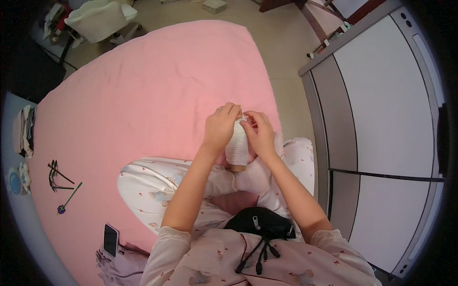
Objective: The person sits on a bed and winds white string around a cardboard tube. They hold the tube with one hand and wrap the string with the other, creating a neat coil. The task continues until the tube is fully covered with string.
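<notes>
A white ribbed cylinder (237,144) with a tan lower end stands between my hands, in front of my crossed legs. It looks like a tube in a ribbed wrap or sleeve; its exact kind is not clear. My left hand (222,125) grips its upper left side, fingers bent over the top edge. At the upper right, my right hand (260,134) holds the rim with thumb and fingertips. What lies between these fingertips is too small to make out. The top of the cylinder is partly hidden by both hands.
I sit on a bed with a pink sheet (161,89). To the left lie dark thin stems (57,177), a purple flower on a green stem (61,208) and a phone (111,240) on mauve cloth (123,266). A wardrobe (386,107) stands right, a white chair (98,21) far left.
</notes>
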{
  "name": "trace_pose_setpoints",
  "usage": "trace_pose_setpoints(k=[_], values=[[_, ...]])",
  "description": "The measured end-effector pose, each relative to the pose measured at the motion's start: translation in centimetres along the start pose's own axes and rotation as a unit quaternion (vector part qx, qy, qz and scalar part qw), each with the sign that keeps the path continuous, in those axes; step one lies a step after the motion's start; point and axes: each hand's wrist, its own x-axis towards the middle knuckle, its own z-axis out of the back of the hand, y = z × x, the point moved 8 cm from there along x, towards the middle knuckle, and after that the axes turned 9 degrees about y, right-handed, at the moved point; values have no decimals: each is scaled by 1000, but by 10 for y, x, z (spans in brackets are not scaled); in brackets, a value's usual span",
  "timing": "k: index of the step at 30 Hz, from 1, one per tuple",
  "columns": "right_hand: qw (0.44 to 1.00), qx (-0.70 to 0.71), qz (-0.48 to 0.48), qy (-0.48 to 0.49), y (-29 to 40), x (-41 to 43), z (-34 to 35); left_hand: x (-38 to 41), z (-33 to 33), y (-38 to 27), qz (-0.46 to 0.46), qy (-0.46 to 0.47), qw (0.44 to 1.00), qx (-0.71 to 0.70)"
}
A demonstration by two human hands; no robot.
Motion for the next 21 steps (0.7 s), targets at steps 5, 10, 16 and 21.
trace_pose_setpoints(k=[5,10,16,21], values=[[998,-47,-11,29,8,5,0,-1,-5,3,35,12,998,-53],[999,0,-35,17,-7,12,2,-4,-12,17,98,20,984,-147],[956,213,-193,55,-62,8,-23,-10,-23,26,101,46,981,-160],[992,73,-97,33,-20,10,1,-11,-34,26,106,72,973,-190]])
